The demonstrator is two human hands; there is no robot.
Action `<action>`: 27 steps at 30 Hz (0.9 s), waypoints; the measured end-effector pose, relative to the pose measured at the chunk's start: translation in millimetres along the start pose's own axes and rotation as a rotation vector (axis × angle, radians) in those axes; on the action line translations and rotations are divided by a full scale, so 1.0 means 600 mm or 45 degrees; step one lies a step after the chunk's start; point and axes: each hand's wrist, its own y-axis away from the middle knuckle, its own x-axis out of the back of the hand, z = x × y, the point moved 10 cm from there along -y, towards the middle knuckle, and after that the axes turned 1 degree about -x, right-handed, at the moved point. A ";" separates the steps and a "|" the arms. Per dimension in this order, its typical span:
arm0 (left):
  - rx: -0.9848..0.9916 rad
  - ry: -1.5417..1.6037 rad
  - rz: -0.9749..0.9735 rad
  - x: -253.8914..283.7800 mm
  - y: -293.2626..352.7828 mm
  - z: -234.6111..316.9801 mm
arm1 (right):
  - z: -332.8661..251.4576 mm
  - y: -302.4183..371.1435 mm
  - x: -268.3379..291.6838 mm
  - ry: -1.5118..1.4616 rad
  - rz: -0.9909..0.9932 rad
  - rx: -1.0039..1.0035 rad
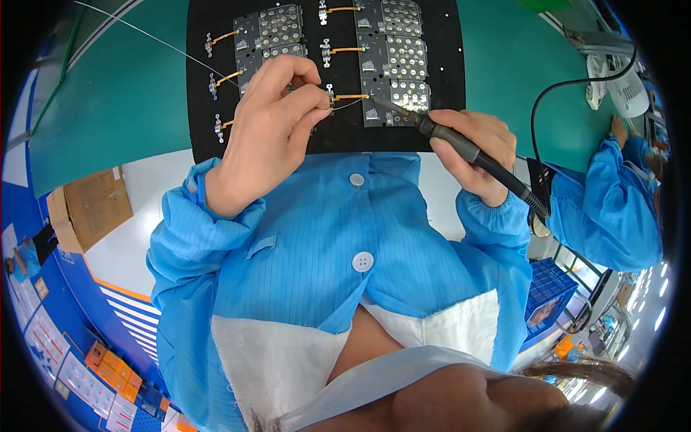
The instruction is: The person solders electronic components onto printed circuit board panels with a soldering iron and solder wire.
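My left hand (pixel 277 119) pinches a thin solder wire (pixel 348 105) between thumb and fingertips. The wire's free end reaches right, to where an orange flex strip (pixel 350 96) meets the lowest right circuit board (pixel 374 114). Held like a pen, a soldering iron (pixel 433 129) is in my right hand (pixel 479 147). Its tip points left at that same joint; whether it touches the wire cannot be made out. Small silvery connectors (pixel 330 93) sit at the strips' outer ends. My left hand hides part of the left column of boards (pixel 279 29).
The boards lie on a black mat (pixel 448 129) over a green tabletop (pixel 129 93). From the iron a black cable (pixel 534 115) loops up to the right, near a white device (pixel 628 93). A co-worker's blue sleeve (pixel 604 209) is at right. A cardboard box (pixel 97 205) stands at left.
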 end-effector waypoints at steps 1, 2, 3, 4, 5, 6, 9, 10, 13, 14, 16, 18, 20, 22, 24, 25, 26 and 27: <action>0.001 -0.002 0.000 -0.001 0.000 -0.001 | -0.001 0.000 0.000 -0.004 0.011 0.021; -0.002 0.010 -0.001 -0.002 -0.001 -0.001 | -0.003 0.001 0.000 -0.008 0.022 0.043; -0.006 0.023 -0.001 -0.003 -0.002 -0.001 | -0.001 0.001 -0.001 -0.011 0.021 0.044; -0.006 0.023 -0.002 -0.005 -0.003 -0.001 | -0.001 0.002 -0.001 -0.014 0.023 0.058; -0.017 0.018 0.005 -0.006 -0.005 0.000 | -0.002 0.002 -0.001 -0.017 0.024 0.071; -0.029 0.013 0.013 -0.007 -0.007 0.002 | -0.002 0.002 -0.001 -0.018 0.024 0.071; -0.038 -0.007 0.005 -0.011 -0.012 0.003 | -0.001 0.001 0.000 -0.013 0.031 0.066; -0.037 -0.008 0.005 -0.012 -0.014 0.003 | -0.001 0.001 0.000 -0.020 0.026 0.066; -0.090 -0.043 -0.005 -0.016 -0.017 0.010 | -0.001 0.001 -0.001 -0.025 0.024 0.072; -0.087 -0.035 0.000 -0.017 -0.018 0.009 | -0.001 0.001 0.000 -0.023 0.027 0.076; -0.083 -0.026 0.005 -0.019 -0.019 0.009 | -0.001 0.000 -0.001 -0.027 0.019 0.071; -0.082 -0.012 0.006 -0.022 -0.020 0.009 | -0.002 0.000 -0.002 -0.032 0.011 0.065; -0.032 0.044 0.009 -0.026 -0.019 0.005 | -0.005 -0.001 0.000 -0.027 0.024 0.088; 0.016 0.102 0.011 -0.027 -0.018 -0.001 | -0.006 -0.001 0.000 -0.019 0.023 0.095; 0.025 0.100 0.041 -0.022 -0.021 -0.002 | -0.007 -0.001 0.001 -0.010 0.024 0.101; 0.027 0.100 0.042 -0.022 -0.021 -0.003 | -0.006 -0.001 0.001 -0.023 0.029 0.096; 0.072 0.127 0.000 -0.029 -0.021 -0.009 | -0.005 -0.001 0.002 -0.037 0.034 0.091; 0.116 0.154 -0.042 -0.036 -0.021 -0.015 | -0.005 -0.002 0.002 -0.037 0.032 0.091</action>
